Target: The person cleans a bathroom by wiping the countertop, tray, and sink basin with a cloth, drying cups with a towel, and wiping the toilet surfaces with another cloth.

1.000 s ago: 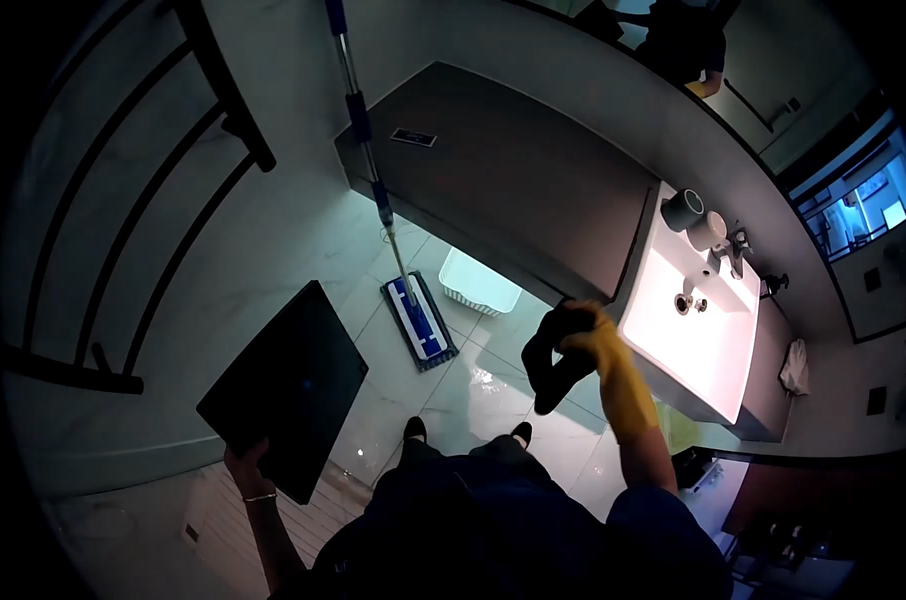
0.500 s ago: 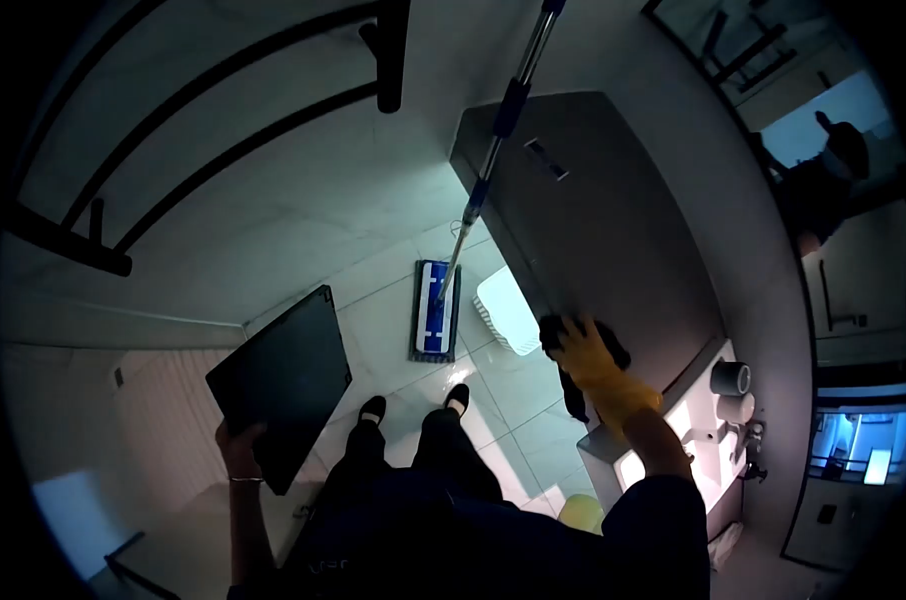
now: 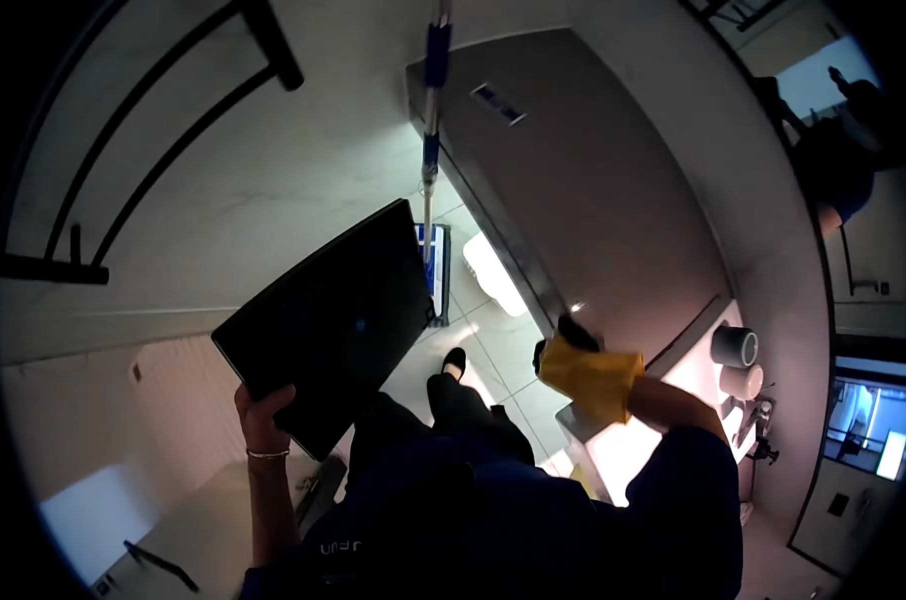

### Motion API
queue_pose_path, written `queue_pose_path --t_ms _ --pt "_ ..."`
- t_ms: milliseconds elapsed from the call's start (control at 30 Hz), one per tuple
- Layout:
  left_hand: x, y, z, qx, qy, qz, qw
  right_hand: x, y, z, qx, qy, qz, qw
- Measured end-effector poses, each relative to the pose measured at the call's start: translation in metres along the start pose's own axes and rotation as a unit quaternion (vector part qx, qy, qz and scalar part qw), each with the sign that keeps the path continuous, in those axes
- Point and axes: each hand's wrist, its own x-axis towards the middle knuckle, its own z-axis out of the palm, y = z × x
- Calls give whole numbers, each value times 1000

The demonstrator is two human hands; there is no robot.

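Observation:
My left hand [image 3: 265, 415], bare with a bracelet at the wrist, grips the lower left edge of a dark flat rectangular panel [image 3: 323, 320]. The panel is held tilted above the floor and hides part of the mop head [image 3: 439, 290]. A yellow rubber glove covers my right hand [image 3: 593, 380]. That hand is closed on a bunched black cloth [image 3: 577, 332] at the near end of a grey countertop [image 3: 593, 190]. Its fingertips are mostly hidden by the glove and cloth.
A mop pole [image 3: 432, 110] rises past the countertop's left edge. A white basket [image 3: 491, 275] is on the tiled floor. The lit washbasin [image 3: 613, 450] stands at right, with a grey cup [image 3: 735, 346] and a pale cup [image 3: 741, 382] beside it. A black towel rack [image 3: 163, 125] juts from the left wall.
My left hand has raised the panel and brought it rightward, over part of the mop head. My right hand has drawn the cloth slightly nearer, at the countertop's near end. The view has shifted.

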Motion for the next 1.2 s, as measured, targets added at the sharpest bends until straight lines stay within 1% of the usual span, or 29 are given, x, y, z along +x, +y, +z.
queue_pose_path --t_ms 67,167,200,233,300,333,367,400,433,467,500,533,567,600,633,667,700,733,767,800,833,867,933,967,1000,1033,1100,1167,1200 --pt "14 11 31 -69 -80 -17 994 -68 -6 -26 218 -28 10 976" --pt "42 16 105 -106 -94 -21 990 -148 1 -77 478 5 60 876" --pt "46 39 132 -108 -187 -78 973 -166 0 -88 529 30 75 845" --pt "58 35 156 -130 -276 -101 947 -185 1 -96 559 61 85 822" --pt "68 8 216 -120 -344 -112 925 -218 3 -103 574 191 97 791" --pt "64 3 246 -137 -360 -158 909 -231 3 -113 607 204 97 762" --pt "71 -12 271 -167 -408 -193 876 -239 0 -109 685 188 113 694" --pt "67 -16 295 -165 -410 -217 870 -245 -6 -106 719 245 113 641" --pt "87 -57 318 -186 -412 -316 834 -252 -12 -104 748 294 109 585" --pt "82 -72 336 -185 -442 -301 824 -262 -18 -110 778 306 139 531" --pt "73 -85 354 -154 -400 -263 864 -268 -23 -113 805 316 168 474" --pt "75 -111 371 -165 -345 -291 877 -267 -25 -103 807 358 173 437" --pt "73 -121 379 -164 -334 -315 873 -268 -26 -105 802 389 209 402" --pt "70 -130 385 -156 -325 -312 879 -261 -28 -102 807 447 198 333" --pt "75 -141 389 -132 -350 -290 881 -252 -28 -97 805 500 185 260" --pt "84 -150 391 -8 -390 -208 897 -244 -24 -94 782 548 185 231" --pt "89 -153 390 117 -420 -124 891 -235 -16 -92 743 600 184 232" --pt "95 -131 388 116 -418 -126 892 -226 -8 -95 730 639 139 201" --pt "112 -103 386 356 -460 1 813 -216 3 -103 713 675 92 168" --pt "128 -79 382 568 -465 129 667 -211 13 -116 674 703 92 209" --pt "148 -76 374 550 -353 268 707 -209 25 -146 656 724 134 169" --pt "164 -48 379 571 -320 210 726 -201 41 -153 615 762 112 171" --pt "205 -17 387 539 -307 326 713 -178 72 -172 570 798 91 173" --pt "225 -13 391 537 -309 328 713 -162 84 -190 576 804 95 114" --pt "252 -16 400 562 -272 433 650 -147 98 -203 577 809 99 54" --pt "273 -14 409 575 -230 532 578 -126 116 -205 548 807 192 112" --pt "299 -19 415 591 -264 516 561 -95 146 -218 430 702 354 445" --pt "302 -26 406 602 -297 511 536 -56 166 -242 616 549 330 459" --pt "301 -31 398 591 -303 555 501 -25 183 -230 581 532 340 514"
